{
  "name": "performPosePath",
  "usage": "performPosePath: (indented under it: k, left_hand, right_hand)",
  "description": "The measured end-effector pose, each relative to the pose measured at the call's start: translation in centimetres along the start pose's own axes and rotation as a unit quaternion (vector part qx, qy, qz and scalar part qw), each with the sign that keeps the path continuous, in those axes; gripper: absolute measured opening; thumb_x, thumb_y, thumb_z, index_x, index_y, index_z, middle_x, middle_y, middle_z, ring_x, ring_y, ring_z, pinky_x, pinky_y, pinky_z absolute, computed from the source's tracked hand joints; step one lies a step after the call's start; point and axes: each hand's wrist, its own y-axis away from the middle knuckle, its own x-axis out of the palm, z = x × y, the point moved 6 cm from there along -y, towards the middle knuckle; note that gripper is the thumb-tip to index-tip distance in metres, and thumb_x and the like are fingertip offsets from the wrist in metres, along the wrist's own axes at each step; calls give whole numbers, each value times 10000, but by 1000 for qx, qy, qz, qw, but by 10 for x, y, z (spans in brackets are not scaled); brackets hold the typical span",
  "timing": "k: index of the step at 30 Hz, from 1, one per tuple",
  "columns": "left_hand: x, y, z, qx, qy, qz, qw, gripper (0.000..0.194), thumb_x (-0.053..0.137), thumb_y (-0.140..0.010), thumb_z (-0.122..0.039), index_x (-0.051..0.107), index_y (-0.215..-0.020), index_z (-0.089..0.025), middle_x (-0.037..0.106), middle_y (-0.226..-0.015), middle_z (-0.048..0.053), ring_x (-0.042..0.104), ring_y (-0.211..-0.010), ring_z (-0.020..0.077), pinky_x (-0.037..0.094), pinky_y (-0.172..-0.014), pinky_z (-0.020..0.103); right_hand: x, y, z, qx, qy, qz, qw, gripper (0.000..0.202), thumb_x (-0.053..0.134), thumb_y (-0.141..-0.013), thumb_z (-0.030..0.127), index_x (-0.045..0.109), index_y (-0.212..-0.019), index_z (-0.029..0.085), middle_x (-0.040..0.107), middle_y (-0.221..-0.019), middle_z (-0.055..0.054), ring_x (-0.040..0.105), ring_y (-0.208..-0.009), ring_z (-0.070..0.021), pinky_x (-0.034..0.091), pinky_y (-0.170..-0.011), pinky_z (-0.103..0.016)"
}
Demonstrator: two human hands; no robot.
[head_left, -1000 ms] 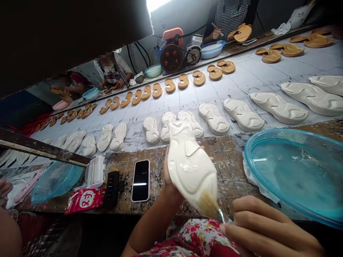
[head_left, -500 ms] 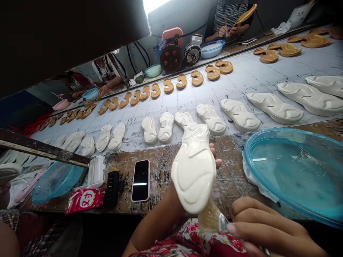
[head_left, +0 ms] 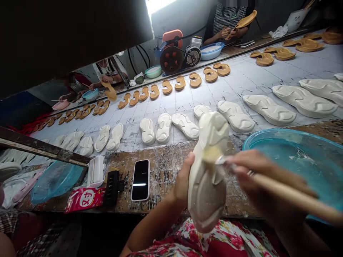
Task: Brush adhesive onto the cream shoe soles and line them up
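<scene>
My left hand (head_left: 184, 178) grips a white shoe sole (head_left: 207, 200) by its side and holds it up, tilted, above my lap. A paintbrush (head_left: 284, 189) with a wooden handle is in my right hand (head_left: 268, 182), which is blurred by motion. Its pale bristles lie across the middle of the sole's face. To the right, partly behind my right hand, stands a blue basin (head_left: 249, 139) of liquid. More white soles (head_left: 235, 116) lie in a row on the moving-belt-like white surface (head_left: 128, 116) beyond the bench.
A phone (head_left: 140, 180), a black claw clip (head_left: 112, 188) and a red packet (head_left: 84, 199) lie on the bench. Tan soles (head_left: 180, 82) line the far side. A motor with wheels (head_left: 177, 53) stands beyond. Co-workers' hands (head_left: 232, 33) hold tan soles. A bar (head_left: 40, 144) crosses at left.
The brush has risen from below the sole's end onto its middle. The held sole has shifted right and turned more upright. The soles on the white surface have slid slightly left. A co-worker now lifts a tan sole.
</scene>
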Motion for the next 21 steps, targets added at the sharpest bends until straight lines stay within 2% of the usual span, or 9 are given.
performPosePath:
  k: [2, 4, 6, 9, 12, 14, 15, 18, 21]
  left_hand:
    - [-7, -7, -3, 13, 60, -22, 998, 529, 271, -784, -595, 696, -927, -314, 710, -795, 3, 583, -1013, 314, 502, -676, 428]
    - [-17, -14, -9, 45, 109, -43, 992, 651, 194, -773, -642, 683, -937, -244, 703, -836, 64, 606, -960, 312, 515, -697, 443]
    - [-24, -18, -15, 77, 131, -58, 987, 730, 119, -763, -660, 672, -894, -201, 690, -875, 92, 624, -903, 297, 522, -715, 445]
    - [-26, -17, -21, 81, 136, -64, 985, 724, 97, -784, -624, 656, -897, -177, 675, -910, 105, 631, -849, 270, 524, -736, 434]
    - [-21, -15, -20, 59, 131, -54, 988, 731, 95, -786, -619, 648, -953, -172, 666, -926, 127, 623, -878, 286, 520, -743, 446]
    - [-21, -16, -19, 65, 124, -59, 988, 738, 79, -781, -628, 647, -970, -196, 665, -935, 114, 614, -910, 287, 518, -748, 438]
    - [-23, -16, -19, 75, 120, -69, 988, 741, 72, -778, -634, 645, -978, -209, 667, -933, 104, 611, -916, 286, 518, -747, 434]
    - [-38, -18, -17, 110, 100, -111, 983, 742, 60, -779, -635, 617, -1040, -220, 667, -944, 83, 601, -944, 289, 511, -765, 440]
    - [-59, -16, -23, 130, 56, -156, 978, 692, 168, -788, -629, 570, -1119, -173, 662, -960, 103, 583, -979, 315, 501, -795, 467]
  right_hand:
    - [16, 17, 22, -67, -37, 70, 995, 119, 511, -800, 89, 585, -862, 159, 606, -679, 3, 580, -659, -101, 484, -603, -223]
    - [22, 34, 38, -120, -38, 116, 985, 153, 476, -776, 21, 571, -843, 121, 614, -652, -7, 582, -611, -97, 496, -616, -217]
    - [17, 41, 41, -129, -60, 140, 980, 179, 429, -779, 1, 551, -792, 131, 606, -610, -3, 565, -547, -87, 492, -575, -200]
    - [3, 35, 29, -102, -107, 187, 971, 147, 437, -804, 40, 534, -817, 149, 587, -594, 7, 565, -561, -78, 491, -548, -167]
    - [-6, 27, 11, -61, -55, 166, 983, 121, 507, -799, 83, 550, -894, 145, 615, -692, -19, 593, -677, -90, 505, -600, -169]
    - [-4, 29, 7, -49, -16, 132, 990, 110, 518, -794, 77, 557, -865, 152, 622, -698, -20, 595, -679, -90, 504, -614, -174]
    - [1, 32, 9, -55, -9, 133, 989, 114, 517, -789, 64, 556, -848, 153, 621, -684, -14, 592, -663, -87, 503, -621, -174]
    - [13, 44, 21, -99, -37, 140, 985, 133, 493, -783, 39, 562, -840, 137, 604, -623, -2, 584, -611, -81, 504, -612, -172]
    - [15, 48, 23, -109, -61, 172, 977, 129, 476, -796, 54, 569, -841, 131, 608, -629, -12, 594, -620, -83, 503, -595, -160]
